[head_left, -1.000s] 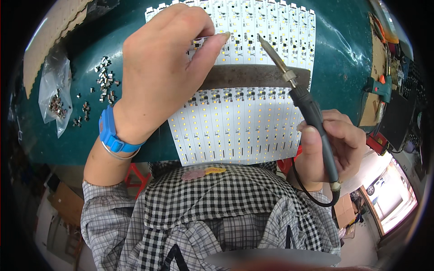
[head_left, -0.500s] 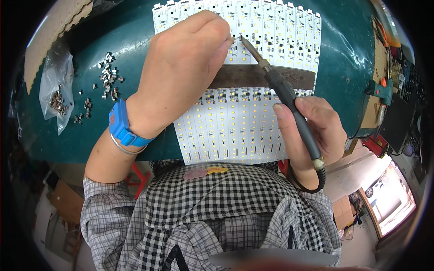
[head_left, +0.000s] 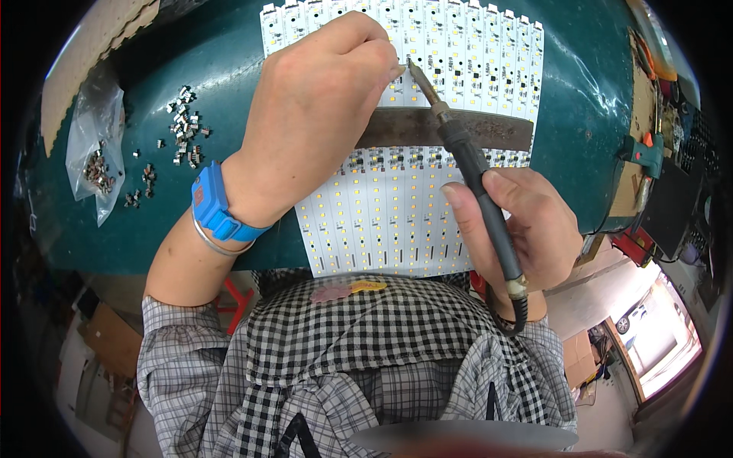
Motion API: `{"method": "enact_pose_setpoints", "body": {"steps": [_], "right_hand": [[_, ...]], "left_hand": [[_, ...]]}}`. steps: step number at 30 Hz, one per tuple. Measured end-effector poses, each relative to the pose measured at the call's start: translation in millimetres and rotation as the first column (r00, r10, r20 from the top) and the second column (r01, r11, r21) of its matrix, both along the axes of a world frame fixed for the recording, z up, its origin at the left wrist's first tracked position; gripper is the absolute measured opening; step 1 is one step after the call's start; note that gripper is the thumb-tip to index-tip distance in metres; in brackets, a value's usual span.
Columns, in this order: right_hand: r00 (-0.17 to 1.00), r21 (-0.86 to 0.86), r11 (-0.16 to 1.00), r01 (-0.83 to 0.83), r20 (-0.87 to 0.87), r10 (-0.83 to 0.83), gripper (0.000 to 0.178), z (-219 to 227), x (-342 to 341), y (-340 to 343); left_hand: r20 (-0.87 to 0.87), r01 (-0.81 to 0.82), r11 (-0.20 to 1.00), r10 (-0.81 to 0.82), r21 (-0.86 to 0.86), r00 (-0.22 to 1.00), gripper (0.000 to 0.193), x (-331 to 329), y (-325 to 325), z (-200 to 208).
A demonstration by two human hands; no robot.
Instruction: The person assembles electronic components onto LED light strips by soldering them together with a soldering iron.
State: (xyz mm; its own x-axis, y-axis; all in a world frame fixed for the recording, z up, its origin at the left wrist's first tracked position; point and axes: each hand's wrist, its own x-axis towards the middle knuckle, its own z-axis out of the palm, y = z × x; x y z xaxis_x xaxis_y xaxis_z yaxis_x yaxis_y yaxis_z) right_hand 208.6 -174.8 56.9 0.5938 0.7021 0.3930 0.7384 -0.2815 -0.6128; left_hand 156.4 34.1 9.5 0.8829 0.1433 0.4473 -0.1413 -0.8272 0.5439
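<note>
My right hand (head_left: 527, 225) is closed around the dark grey handle of a soldering iron (head_left: 482, 183). The iron slants up and left, and its tip meets one of the white LED circuit strips (head_left: 477, 72) in the far row. Just left of that tip, my left hand (head_left: 324, 95) hovers over the strips with thumb and forefinger pinched together. Whatever the pinch holds is too small or too hidden to name. A dark metal bar (head_left: 489, 130) lies across the strips, partly covered by my left hand and the iron.
On the green tabletop (head_left: 237, 76) at the left lie a heap of small metal components (head_left: 185, 126) and a clear plastic bag (head_left: 95, 153) with more small parts. A green-handled tool (head_left: 647, 155) is at the right edge. Corrugated cardboard (head_left: 95, 46) borders the far left.
My left hand has shifted slightly right, toward the iron's tip. My right hand has moved a little left and down, so the iron stands more steeply in view; its tip has hardly moved.
</note>
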Motion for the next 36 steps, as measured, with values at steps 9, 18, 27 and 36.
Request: {"method": "enact_pose_setpoints", "body": {"steps": [9,18,27,36], "right_hand": [[0.982,0.263,0.963,0.056,-0.191,-0.005,0.033,1,3,-12],[0.974,0.07,0.993,0.092,-0.213,-0.075,0.035,-1,-7,1],[0.979,0.045,0.994,0.096,-0.184,-0.086,0.034,-4,-9,7],[0.997,0.012,1.0,0.018,-0.07,-0.017,0.034,-3,-9,9]], "left_hand": [[-0.141,-0.143,0.988,0.135,-0.049,0.981,0.011,-15,11,25],[-0.126,-0.07,0.996,0.063,-0.057,0.99,0.012,-14,11,9],[-0.1,-0.073,0.992,0.064,-0.098,0.993,0.01,-8,8,14],[-0.127,-0.052,0.998,0.047,-0.034,0.991,0.008,-8,6,18]]}}
